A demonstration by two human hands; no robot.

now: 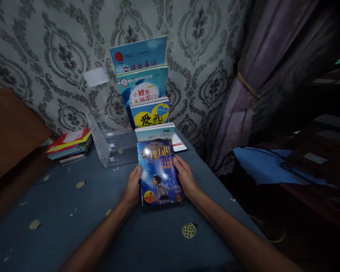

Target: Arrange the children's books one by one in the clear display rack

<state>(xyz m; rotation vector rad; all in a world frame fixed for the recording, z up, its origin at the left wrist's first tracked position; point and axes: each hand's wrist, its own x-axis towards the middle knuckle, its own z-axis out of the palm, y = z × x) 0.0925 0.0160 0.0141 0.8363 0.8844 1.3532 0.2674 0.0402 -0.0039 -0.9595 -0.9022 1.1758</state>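
Blue cloth dotted with small yellow spotted motifs covers the bench (pixel 73 196), and the room is dim. Nearest me, two bare forearms reach in from the near edge. The left hand (pixel 133 189) and right hand (pixel 185 177) clasp the long sides of a dark blue storybook (pixel 159 172). Each thumb lies on the cover edge; the other fingers (pixel 138 172) wrap behind, mostly hidden. The storybook stands tilted near the middle of the bench, its lower edge at the cloth.

Just behind it, four picture books rise in steps: a pale one (pixel 154 132), a yellow-heart one (pixel 150 113), a carp one (pixel 143 88) and a blue one (pixel 138 53) on top. A clear acrylic rack (pixel 107 145) shows to their left. To my eye the storybook is being held at the foot of that row. Shifting it calls for an even two-sided grip, clear of the pale book.

A stack of thin books (pixel 70 145) lies at the far left edge. Grey damask wallpaper (pixel 45 49) and a tied purple curtain (pixel 272 75) close the back.
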